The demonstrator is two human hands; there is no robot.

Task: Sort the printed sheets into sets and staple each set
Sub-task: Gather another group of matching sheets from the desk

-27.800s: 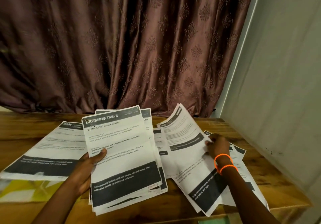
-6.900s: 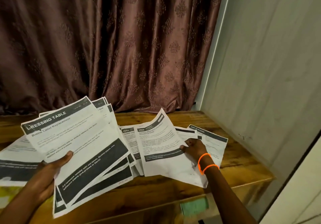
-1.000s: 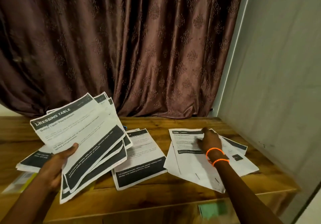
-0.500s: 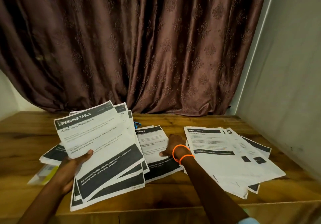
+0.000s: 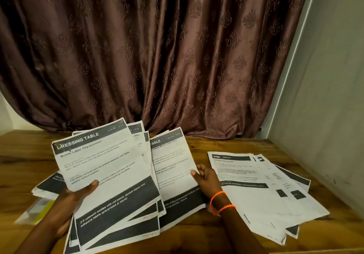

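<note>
left hand (image 5: 65, 204) grips a fanned stack of sheets (image 5: 110, 184) at near left; right hand (image 5: 204, 178) pinches one raised sheet (image 5: 173, 165) beside it. loose pile (image 5: 262, 192) lies right on the table (image 5: 216, 145).

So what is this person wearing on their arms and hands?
Both forearms are bare, with no sleeves, gloves or rings in view. The right wrist carries two thin bright orange bands, one just above the other. The left hand and its wrist wear nothing.

Dim, warm indoor light. The white printed sheets (image 5: 110, 176) stand out brightest; the brown patterned curtain (image 5: 157, 52) sinks into shadow at top left. Small print is soft, and wide-angle bending curves the edges.
</note>
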